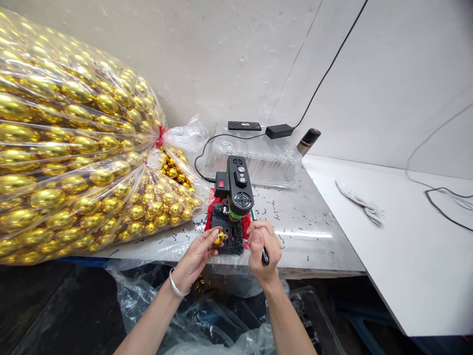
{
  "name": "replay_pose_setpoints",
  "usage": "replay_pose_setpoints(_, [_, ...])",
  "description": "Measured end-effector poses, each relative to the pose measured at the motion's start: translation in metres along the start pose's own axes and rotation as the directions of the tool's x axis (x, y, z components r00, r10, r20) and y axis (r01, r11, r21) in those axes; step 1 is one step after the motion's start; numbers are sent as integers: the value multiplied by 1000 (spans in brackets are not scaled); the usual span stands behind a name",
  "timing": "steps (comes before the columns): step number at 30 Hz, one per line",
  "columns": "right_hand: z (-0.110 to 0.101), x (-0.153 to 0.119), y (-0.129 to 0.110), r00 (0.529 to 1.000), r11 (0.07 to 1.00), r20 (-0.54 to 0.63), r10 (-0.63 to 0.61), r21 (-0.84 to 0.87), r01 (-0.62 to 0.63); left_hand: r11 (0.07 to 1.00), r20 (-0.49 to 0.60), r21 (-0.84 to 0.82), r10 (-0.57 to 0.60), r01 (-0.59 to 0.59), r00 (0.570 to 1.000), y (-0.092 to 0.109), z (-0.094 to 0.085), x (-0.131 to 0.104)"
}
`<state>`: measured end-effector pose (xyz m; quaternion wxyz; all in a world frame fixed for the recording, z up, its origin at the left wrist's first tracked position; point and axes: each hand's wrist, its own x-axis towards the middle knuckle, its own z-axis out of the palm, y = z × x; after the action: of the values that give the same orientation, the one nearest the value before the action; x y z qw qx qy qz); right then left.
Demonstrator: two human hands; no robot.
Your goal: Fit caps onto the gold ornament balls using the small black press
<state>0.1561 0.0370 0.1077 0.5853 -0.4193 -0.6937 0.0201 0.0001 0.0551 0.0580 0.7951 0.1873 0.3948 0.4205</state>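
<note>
Between the fingertips of my left hand is a small shiny gold ball, held at the front left of a black machine. My right hand is wrapped round a lever handle with a black end, just right of the machine. Under the machine's head lies its black slotted base, littered with dark bits, on a red mat. The top of the machine carries round vents and buttons, and a box with a red switch sits on its left side.
Big clear bags of gold balls fill the left. Behind the machine stand a clear plastic tray, a power adapter with its cable, and a dark cylinder. Gloves lie on the white table. Plastic sheeting hangs below.
</note>
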Motion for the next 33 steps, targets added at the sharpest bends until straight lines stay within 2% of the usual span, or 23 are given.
replay_pose_setpoints(4, [0,-2,2,1000,1000,-1,-1,0,1,987,-45,130,105,-99,993,-5,0,20])
replay_pose_setpoints(7, [1,-3,3,1000,1000,-8,-4,5,4,896,-60,379,275,-233,960,-9,-3,30])
replay_pose_setpoints(10, [1,-3,3,1000,1000,-2,-7,6,7,695,-1,628,450,-350,893,-13,-6,39])
replay_pose_setpoints(13, [0,-4,4,1000,1000,2,-11,4,11,483,108,786,509,-387,854,-17,-7,43])
replay_pose_setpoints(15, [0,-5,4,1000,1000,4,-12,3,12,307,175,868,547,-390,819,-19,-8,45])
replay_pose_setpoints(18, [0,-6,5,1000,1000,9,-11,2,11,68,296,900,629,-431,719,-22,-9,48])
replay_pose_setpoints(21, [0,-6,6,1000,1000,12,-12,-1,12,-52,394,873,662,-485,638,-25,-11,51])
replay_pose_setpoints(23, [-1,-7,6,1000,1000,15,-13,0,13,-82,426,860,661,-504,618,-26,-13,53])
replay_pose_setpoints(26, [-1,-7,6,1000,1000,14,-9,6,8,-41,420,856,634,-515,649,-25,-14,56])
replay_pose_setpoints(33, [3,-20,17,999,999,27,-32,-14,32,268,266,821,603,-505,752,-20,-14,61])
